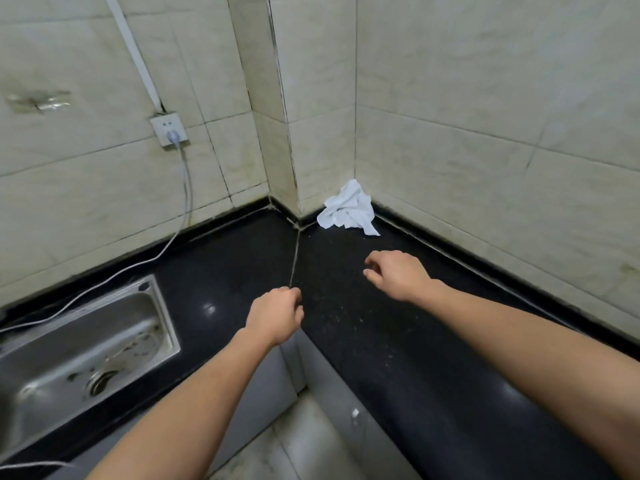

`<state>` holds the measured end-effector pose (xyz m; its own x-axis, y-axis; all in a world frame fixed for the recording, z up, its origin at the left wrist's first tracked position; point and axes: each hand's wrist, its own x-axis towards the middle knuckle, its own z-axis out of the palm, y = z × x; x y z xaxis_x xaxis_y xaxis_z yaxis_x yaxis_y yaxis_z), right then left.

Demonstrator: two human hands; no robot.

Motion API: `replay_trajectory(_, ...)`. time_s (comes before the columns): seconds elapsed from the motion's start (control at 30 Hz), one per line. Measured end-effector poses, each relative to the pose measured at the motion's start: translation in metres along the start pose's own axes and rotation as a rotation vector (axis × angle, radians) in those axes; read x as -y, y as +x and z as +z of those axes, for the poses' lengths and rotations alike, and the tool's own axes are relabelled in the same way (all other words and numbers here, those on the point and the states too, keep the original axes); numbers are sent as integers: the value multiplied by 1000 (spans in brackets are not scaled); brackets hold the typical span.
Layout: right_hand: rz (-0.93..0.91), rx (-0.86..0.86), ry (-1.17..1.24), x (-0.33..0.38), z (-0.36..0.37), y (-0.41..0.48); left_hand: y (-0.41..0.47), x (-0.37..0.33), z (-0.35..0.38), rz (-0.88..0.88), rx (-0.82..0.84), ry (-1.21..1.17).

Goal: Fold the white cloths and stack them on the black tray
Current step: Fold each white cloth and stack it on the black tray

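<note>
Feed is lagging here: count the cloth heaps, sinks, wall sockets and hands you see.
Heap of white cloth: 1
Sink: 1
Wall socket: 1
Hands: 2, left hand and right hand
Total: 5

**Readable markings: none**

No writing, label, brand, number or sign can be made out. The wall socket (169, 130), steel sink (165, 317), white cloth (349, 209) and black counter (363, 327) show no marking that can be read from the head view.
</note>
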<state>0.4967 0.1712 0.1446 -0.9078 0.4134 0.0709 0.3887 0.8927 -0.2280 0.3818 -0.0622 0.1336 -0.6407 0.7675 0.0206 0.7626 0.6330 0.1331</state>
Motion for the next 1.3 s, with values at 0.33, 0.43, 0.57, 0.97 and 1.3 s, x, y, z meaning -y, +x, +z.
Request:
replay_trajectory(0.33, 126, 2, -4, 11, 44, 142, 143, 99, 3, 112, 50, -9)
replay_trajectory(0.43, 216, 5, 12, 20, 58, 186, 187, 138, 0, 167, 82, 2)
replay_trajectory(0.57, 295, 34, 60, 35, 81, 223, 232, 179, -1, 203, 131, 18)
replay_trajectory(0.97, 537, 119, 48, -22, 131, 303, 329, 200, 51, 302, 294, -51)
replay_trajectory(1.3, 850, 99, 190, -121, 203, 402, 405, 201, 110, 253, 420, -42)
